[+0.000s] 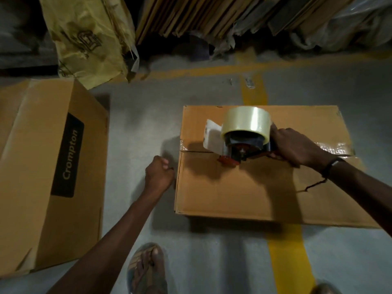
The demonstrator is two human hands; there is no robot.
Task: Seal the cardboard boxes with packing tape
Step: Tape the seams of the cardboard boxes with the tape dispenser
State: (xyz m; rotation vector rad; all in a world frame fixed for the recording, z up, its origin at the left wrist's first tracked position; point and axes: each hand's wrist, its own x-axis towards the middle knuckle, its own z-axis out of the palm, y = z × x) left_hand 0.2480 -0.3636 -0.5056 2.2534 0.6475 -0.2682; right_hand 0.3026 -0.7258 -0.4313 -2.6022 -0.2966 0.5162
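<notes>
Taping the centre seam of a closed cardboard box on the floor.

The right hand (297, 146) is gripping the tape dispenser (241, 137), fingers curled round its handle, its front sitting on the seam of the box (233, 187) near the box's left edge at frame centre. The left hand (159, 172) is pressing against that left edge; its fingers are curled, holding nothing. Bare grey floor (137, 124) is separating it from the Crompton box (42, 166) at left.

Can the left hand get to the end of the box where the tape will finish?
Probably yes. The left hand is already beside that end of the cardboard box, and nothing lies between them.
</notes>
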